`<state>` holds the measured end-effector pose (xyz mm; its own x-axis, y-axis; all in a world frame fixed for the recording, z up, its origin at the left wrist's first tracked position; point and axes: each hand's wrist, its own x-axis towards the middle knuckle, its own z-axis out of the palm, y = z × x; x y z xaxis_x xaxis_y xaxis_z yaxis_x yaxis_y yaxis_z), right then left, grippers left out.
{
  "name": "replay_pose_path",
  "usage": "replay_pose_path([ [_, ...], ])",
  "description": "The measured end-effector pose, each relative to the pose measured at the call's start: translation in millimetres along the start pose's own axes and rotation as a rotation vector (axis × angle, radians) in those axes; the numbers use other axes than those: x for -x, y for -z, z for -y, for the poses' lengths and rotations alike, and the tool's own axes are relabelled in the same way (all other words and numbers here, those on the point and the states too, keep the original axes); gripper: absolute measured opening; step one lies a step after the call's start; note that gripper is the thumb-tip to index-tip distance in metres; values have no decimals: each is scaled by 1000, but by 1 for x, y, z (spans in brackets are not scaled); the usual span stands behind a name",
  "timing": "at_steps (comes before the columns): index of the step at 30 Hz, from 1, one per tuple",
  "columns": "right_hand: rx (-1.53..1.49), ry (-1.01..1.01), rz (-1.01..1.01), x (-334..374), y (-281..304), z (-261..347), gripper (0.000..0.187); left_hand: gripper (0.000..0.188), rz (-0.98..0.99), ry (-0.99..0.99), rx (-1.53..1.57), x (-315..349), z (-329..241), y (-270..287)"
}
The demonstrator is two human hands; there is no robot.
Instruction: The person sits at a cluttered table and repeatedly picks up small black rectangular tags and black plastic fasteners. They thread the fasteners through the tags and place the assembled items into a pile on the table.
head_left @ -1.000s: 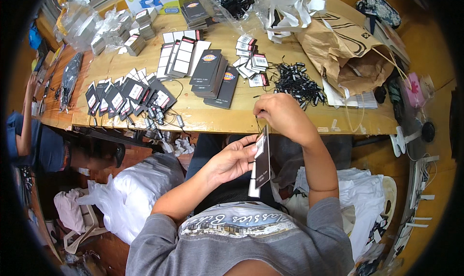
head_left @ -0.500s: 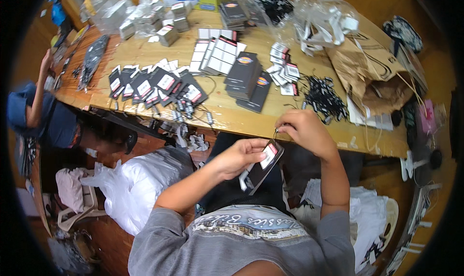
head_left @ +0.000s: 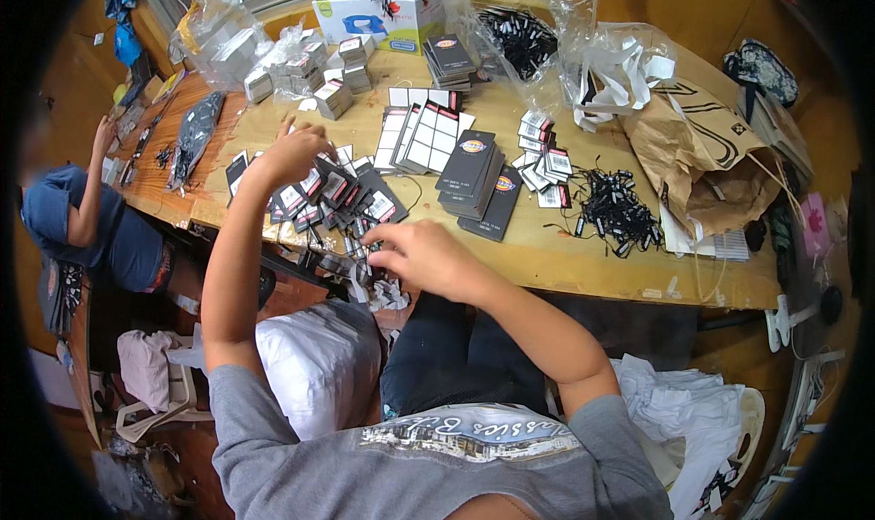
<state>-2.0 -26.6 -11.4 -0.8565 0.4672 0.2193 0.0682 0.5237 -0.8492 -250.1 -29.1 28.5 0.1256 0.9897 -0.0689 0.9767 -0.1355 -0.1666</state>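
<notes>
Both your hands have left your lap and gone up to the table edge since half a second ago; the black tag you held between them now cannot be picked out. Your left hand lies knuckles up, fingers curled, on the row of black tags left of centre; whether it pinches one you cannot tell. Your right hand hovers at the near edge of the table, fingers bunched loosely by the row's lower end, grip hidden.

That row overlaps too thickly to count; it runs from upper left to lower right, each tag's long side slanting across it. Right of your hands sit two stacks of dark booklets, then a heap of black strings, then one crumpled brown paper bag. At far left another person's arm reaches onto the table.
</notes>
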Motion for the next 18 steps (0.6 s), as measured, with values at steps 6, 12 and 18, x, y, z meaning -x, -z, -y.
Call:
replay_pose_path([
  [6,695,-138,-402,-30,94,-43,42,37,-418,-120,375,-86,-48,-9],
  [12,857,-490,-88,-48,113,-54,60,80,21,109,156,-141,-81,-5],
  [18,808,-374,-289,-44,113,-64,53,73,-129,105,267,-143,-84,-6],
])
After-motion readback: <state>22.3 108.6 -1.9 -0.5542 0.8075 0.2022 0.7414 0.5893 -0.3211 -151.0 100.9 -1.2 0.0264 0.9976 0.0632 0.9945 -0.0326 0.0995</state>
